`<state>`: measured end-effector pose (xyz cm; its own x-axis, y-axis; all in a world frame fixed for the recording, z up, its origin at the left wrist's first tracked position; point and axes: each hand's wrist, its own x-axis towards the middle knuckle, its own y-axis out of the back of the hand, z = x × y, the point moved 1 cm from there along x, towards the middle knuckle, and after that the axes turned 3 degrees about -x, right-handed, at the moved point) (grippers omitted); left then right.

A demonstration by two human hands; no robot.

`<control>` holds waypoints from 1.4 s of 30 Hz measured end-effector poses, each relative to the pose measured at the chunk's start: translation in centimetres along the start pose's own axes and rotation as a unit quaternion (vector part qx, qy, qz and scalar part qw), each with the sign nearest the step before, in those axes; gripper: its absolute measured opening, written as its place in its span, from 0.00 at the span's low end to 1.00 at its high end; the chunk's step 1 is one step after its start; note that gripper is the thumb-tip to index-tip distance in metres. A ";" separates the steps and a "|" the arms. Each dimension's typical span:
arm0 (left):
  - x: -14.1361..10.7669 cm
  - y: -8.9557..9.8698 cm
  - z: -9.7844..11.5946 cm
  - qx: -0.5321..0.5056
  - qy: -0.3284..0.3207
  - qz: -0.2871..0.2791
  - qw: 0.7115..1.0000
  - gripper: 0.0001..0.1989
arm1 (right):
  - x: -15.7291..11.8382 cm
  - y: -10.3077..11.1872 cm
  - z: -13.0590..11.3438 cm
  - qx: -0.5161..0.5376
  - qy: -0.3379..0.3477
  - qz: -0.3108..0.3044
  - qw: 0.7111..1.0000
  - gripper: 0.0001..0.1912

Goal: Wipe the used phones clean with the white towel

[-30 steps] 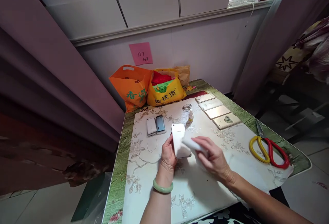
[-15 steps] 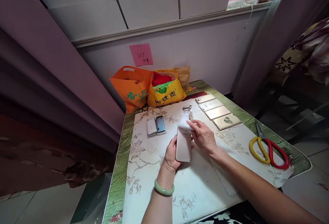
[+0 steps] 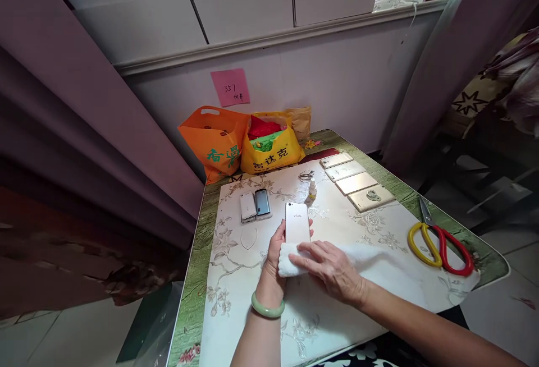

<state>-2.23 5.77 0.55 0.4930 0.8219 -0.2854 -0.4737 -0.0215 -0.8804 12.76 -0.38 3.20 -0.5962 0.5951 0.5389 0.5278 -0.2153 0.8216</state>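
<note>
My left hand (image 3: 275, 249) is wrapped round a pale vivo phone (image 3: 297, 224), held above the table with its back facing up. A green bangle (image 3: 268, 306) circles my left wrist. Under the fingers of my right hand (image 3: 330, 266) lies a white cloth (image 3: 288, 260), pressed over the lower end of the phone. The cloth trails off to the right beneath my right forearm. Just beyond the phone stands a small dropper bottle (image 3: 312, 189), with a coiled cable (image 3: 306, 175) behind it.
Several phones (image 3: 345, 170) lie in a row at the back right. Smaller phones (image 3: 248, 205) sit at the left. Large scissors (image 3: 440, 243) with yellow and red handles rest near the right edge. An orange bag (image 3: 217, 142) and a yellow bag (image 3: 272, 151) stand at the back.
My right hand has moved the cloth from the phone's top end down to its lower end. The phone's top, with its camera and logo, is now uncovered, and the bottle shows fully.
</note>
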 end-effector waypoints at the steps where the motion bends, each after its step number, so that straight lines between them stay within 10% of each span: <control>1: 0.0 0.1 0.0 -0.006 -0.008 0.010 1.000 0.24 | 0.6 -0.2 0.9 -0.002 -0.016 0.011 1.000 0.20; 10: 0.1 -0.1 -0.4 0.011 0.031 0.039 0.999 0.21 | 4.4 -1.5 7.3 -0.066 -0.269 0.085 0.957 0.24; 25: -0.1 -0.2 0.7 -0.033 -0.096 0.053 0.993 0.30 | -2.0 1.6 -0.9 0.081 0.047 -0.139 0.986 0.27; 32: 0.0 0.6 0.3 -0.033 -0.056 0.041 0.997 0.30 | -0.1 2.1 -1.3 0.069 -0.012 0.042 0.997 0.28; 42: -0.3 0.0 0.6 -0.067 -0.095 0.045 0.992 0.28 | -0.9 0.3 0.8 -0.036 -0.013 0.010 0.999 0.20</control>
<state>-2.81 5.87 0.89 0.3009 0.9052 -0.3001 -0.4027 -0.1646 -0.9004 13.95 -0.33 2.82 -0.5695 0.6101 0.5509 0.4945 -0.2811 0.8225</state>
